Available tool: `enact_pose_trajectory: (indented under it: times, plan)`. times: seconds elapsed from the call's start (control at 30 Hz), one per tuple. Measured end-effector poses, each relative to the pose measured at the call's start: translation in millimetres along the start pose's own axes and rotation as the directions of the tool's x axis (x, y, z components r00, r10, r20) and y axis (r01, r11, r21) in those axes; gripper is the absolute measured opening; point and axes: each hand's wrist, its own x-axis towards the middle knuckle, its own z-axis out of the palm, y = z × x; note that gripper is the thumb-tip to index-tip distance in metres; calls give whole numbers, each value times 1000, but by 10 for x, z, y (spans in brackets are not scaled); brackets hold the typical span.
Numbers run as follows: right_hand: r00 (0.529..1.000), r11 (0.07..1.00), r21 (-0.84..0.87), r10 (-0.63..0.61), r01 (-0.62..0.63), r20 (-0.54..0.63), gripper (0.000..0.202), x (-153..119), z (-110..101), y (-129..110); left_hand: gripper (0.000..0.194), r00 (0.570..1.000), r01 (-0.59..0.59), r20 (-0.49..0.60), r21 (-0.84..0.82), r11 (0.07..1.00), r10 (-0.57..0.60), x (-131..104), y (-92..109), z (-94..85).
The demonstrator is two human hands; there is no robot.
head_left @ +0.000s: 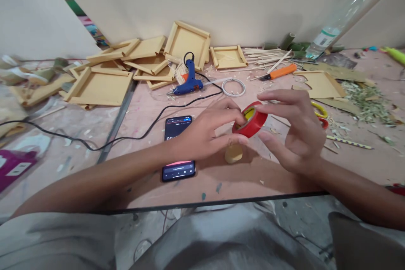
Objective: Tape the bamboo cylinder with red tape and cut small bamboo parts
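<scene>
Two-handed, holding tape (257, 125) above table (230, 183), right of phone (179, 170); pinching ring in left hand (207, 133), fingertip inside, touching outer side with loosely open right hand (299, 135)

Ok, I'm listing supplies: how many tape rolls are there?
2 for certain: a red roll in the left hand and a whitish roll beside the glue gun. The yellow loop and red loop by the right hand are partly hidden; unclear.

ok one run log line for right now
left hand: grips red tape roll | right hand: fingers at roll | glue gun: lying behind
</scene>
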Motion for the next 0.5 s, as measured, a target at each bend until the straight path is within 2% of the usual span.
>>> enact_pose_trajectory:
  times: [0.13,0.2,0.33,0.5]
  plan:
    - [964,970,-120,-226,210,-141,35,9,54,80,35,999,-14,-43,47,999,16,-21,14,36]
    - [942,951,-145,-296,274,-160,29,10,73,108,37,996,-43,-79,83,996,50,-38,23,67]
    - [942,949,-147,-299,277,-152,33,2,78,93,38,986,-67,-143,165,984,91,-65,50,113]
    - [956,973,-24,-232,231,-181,27,-4,116,82,35,977,-93,-149,355,930,155,-51,86,98]
